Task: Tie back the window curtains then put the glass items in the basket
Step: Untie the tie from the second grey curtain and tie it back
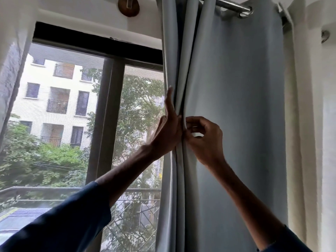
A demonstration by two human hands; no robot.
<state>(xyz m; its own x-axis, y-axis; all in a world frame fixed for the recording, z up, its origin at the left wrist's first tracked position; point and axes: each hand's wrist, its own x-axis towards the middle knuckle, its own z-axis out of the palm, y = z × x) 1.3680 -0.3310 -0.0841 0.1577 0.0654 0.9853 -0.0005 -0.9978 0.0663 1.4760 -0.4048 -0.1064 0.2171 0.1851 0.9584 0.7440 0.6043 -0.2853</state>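
A pale grey-blue curtain (236, 99) hangs from a metal rod (231, 5) on the right side of the window, gathered into vertical folds. My left hand (168, 131) presses flat against the curtain's left edge, fingers stretched upward, holding nothing. My right hand (204, 139) is right beside it, fingers pinched on a fold of the same curtain at mid-height. Both arms wear dark blue sleeves. No glass items or basket are in view.
The dark-framed window (107, 110) with a mesh screen fills the left, showing trees, a building and a balcony railing. A second curtain edge (9, 75) hangs at far left. A cream wall (325, 124) borders the right. A round wooden fitting (128, 6) sits above.
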